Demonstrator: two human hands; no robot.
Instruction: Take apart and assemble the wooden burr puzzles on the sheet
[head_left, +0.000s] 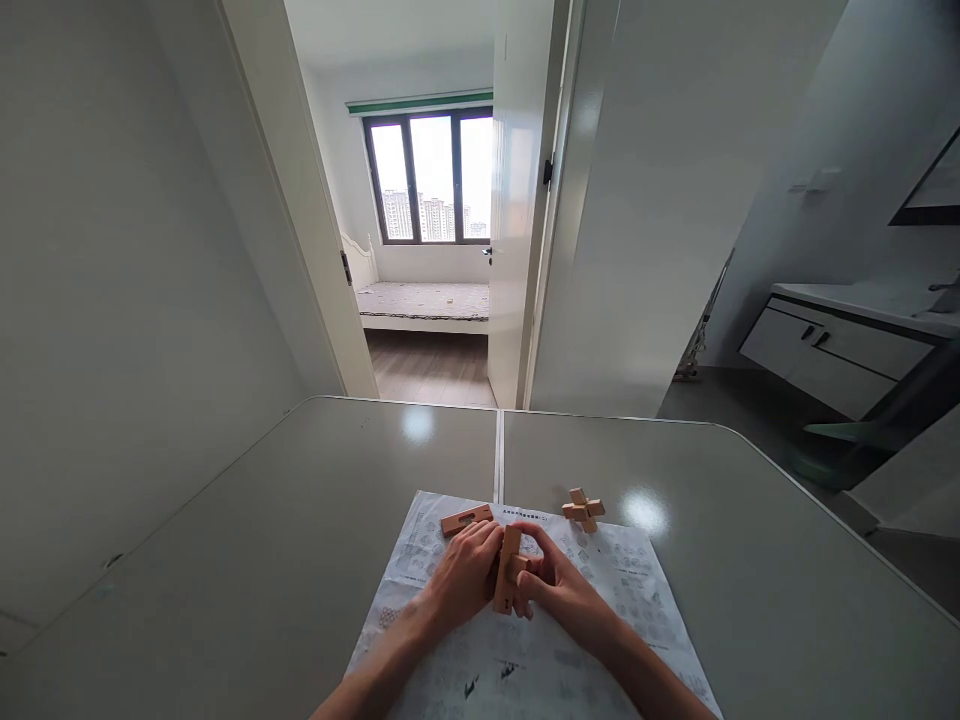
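Observation:
Between my two hands, above the printed paper sheet [555, 670], is a small assembly of wooden puzzle blocks [507, 575]: a long upright block with a shorter piece sticking out of its right side. My left hand [469, 565] is closed around its left side, most of the fingertips hidden behind it. From the right, my right hand [559, 590] grips it, index finger on the top end and thumb by the protruding piece. A loose wooden block [466, 519] with a dark slot lies just beyond my left hand. An interlocked wooden cross [583, 510] sits at the sheet's far right edge.
The sheet, printed with diagrams, lies on a glossy grey table [315, 540] with a pale seam [499, 455] down its middle. Past the far edge, an open door [517, 200] shows a room with a bed [424, 300]. A white cabinet [832, 340] stands at the right.

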